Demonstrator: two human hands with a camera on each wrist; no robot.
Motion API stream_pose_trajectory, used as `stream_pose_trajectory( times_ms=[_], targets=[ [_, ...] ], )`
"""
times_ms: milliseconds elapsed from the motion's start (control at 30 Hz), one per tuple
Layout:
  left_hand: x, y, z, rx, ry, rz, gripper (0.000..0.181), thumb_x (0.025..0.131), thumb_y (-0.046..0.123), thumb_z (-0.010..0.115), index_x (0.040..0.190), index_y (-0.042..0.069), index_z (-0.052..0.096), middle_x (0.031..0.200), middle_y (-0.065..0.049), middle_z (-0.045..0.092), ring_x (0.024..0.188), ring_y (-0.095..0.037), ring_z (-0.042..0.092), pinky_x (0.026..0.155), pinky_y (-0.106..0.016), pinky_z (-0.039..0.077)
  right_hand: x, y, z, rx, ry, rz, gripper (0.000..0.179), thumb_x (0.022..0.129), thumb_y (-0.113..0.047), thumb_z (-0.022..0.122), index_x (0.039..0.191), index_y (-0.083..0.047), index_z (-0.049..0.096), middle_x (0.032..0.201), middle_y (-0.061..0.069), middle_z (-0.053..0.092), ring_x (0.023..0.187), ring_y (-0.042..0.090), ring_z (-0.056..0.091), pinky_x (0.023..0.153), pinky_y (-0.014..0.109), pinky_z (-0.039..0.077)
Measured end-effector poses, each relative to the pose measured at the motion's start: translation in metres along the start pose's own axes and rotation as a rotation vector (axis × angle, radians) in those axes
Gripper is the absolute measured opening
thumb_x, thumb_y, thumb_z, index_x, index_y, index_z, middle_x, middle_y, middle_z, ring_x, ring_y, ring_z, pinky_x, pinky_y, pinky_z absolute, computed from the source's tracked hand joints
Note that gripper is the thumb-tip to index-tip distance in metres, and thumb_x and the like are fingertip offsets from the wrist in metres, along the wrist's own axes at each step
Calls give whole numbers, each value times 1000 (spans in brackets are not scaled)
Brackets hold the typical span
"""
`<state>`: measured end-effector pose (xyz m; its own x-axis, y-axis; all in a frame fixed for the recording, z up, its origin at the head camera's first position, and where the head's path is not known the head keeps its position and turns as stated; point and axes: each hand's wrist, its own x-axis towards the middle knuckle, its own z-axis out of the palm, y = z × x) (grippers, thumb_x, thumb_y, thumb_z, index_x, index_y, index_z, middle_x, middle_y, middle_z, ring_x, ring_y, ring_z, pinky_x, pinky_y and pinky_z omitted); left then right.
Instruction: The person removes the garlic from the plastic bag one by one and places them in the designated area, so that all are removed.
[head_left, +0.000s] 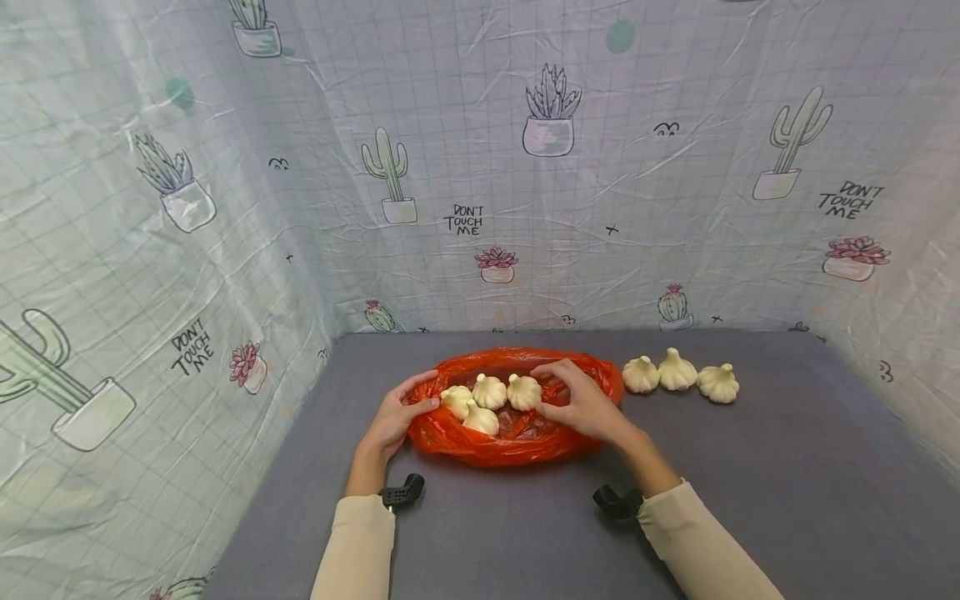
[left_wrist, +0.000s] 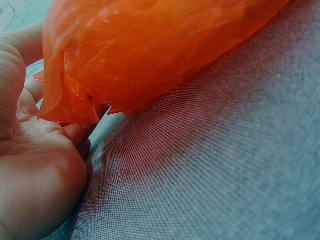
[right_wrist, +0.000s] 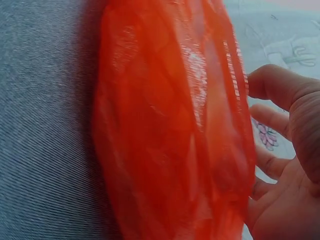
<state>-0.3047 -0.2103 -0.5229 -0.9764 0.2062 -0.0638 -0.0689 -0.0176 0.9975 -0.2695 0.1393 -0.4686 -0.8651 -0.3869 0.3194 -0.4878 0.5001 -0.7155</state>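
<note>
A red plastic bag (head_left: 495,454) lies on its side of the table with its wide mouth facing up. Several whitish garlic bulbs (head_left: 481,418) sit inside, grouped toward its left half. My left hand (head_left: 393,421) grips the bag's left rim, the thumb over the edge and the other fingers outside it. Over the right half of the mouth is my right hand (head_left: 588,404), its fingers spread and the thumb beside the rightmost garlic bulb (head_left: 524,392) in the bag. In the right wrist view the bag's red wall (right_wrist: 155,125) hides that bulb and partly covers the fingertips.
Three more garlic bulbs (head_left: 677,371) stand in a row on the grey tabletop (head_left: 495,533), just right of the bag. A cactus-printed curtain (head_left: 465,167) rises behind the table and along its sides. Black wrist devices (head_left: 618,502) are worn below both hands.
</note>
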Motion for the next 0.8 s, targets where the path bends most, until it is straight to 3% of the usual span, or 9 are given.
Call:
stream_pose_trajectory(
  times_ms=[500,800],
  targets=[
    [0,-1,-3,3,2,-12,60,90,14,78,146,17,56,152,-11,50,124,-21,59,93,-30,58,8,4,21,-32,-19,103,57,87,-16,81,139,-9,59,135,16,56,120,36,56,103,54,49],
    [0,1,-1,2,-2,-16,61,91,14,77,148,17,55,154,-11,48,125,-21,58,93,-29,57,20,9,23,-13,-64,145,59,84,-17,81,139,-11,60,135,16,54,117,32,56,100,50,50]
  ],
)
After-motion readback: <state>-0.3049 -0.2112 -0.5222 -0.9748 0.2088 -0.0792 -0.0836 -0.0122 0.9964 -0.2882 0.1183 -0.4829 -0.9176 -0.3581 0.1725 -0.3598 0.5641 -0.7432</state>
